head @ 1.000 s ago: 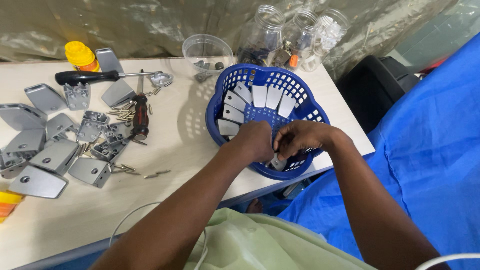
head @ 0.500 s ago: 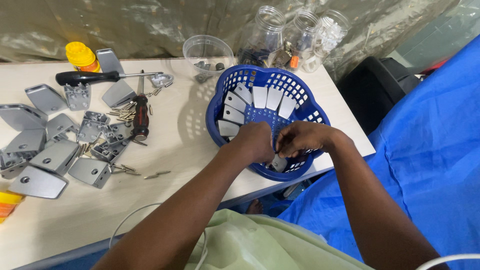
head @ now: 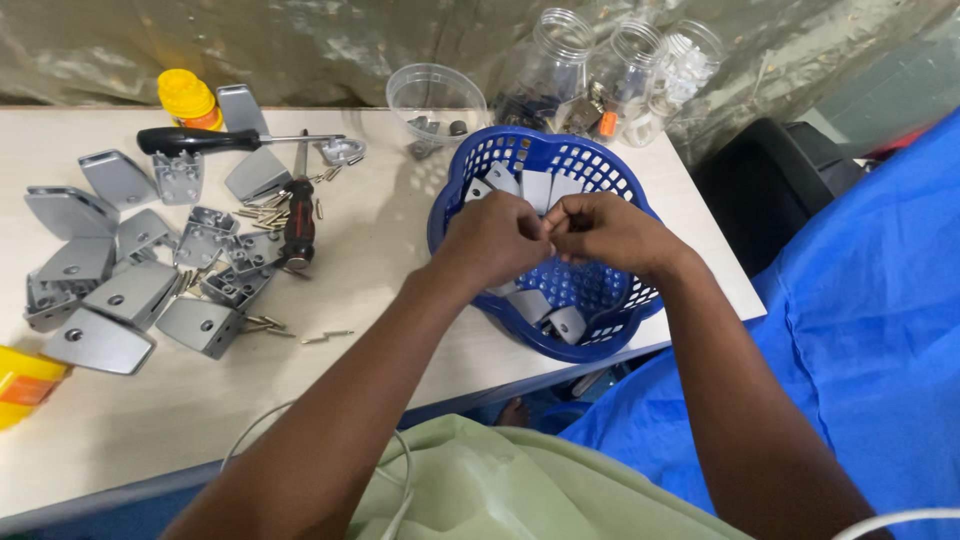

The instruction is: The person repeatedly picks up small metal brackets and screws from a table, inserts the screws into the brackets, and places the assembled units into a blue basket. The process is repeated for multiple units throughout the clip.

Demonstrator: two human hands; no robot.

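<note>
My left hand (head: 495,240) and my right hand (head: 610,232) are held together just above a blue plastic basket (head: 560,150) at the table's right end. The fingertips of both hands are pinched and meet in the middle. Whatever sits between them is too small or too hidden to make out. Grey metal brackets (head: 548,305) lie in the basket below my hands, and more lean against its far wall.
Several grey metal brackets (head: 130,290) and loose screws (head: 325,336) lie on the table's left half, with a black-handled screwdriver (head: 185,140) and a dark red one (head: 298,220). Behind stand a clear cup (head: 435,95), glass jars (head: 610,70) and a yellow-capped bottle (head: 188,98). Blue cloth (head: 880,300) hangs at right.
Both hands have risen from the near side of the basket's inside to above its middle, and their fingertips have come together.
</note>
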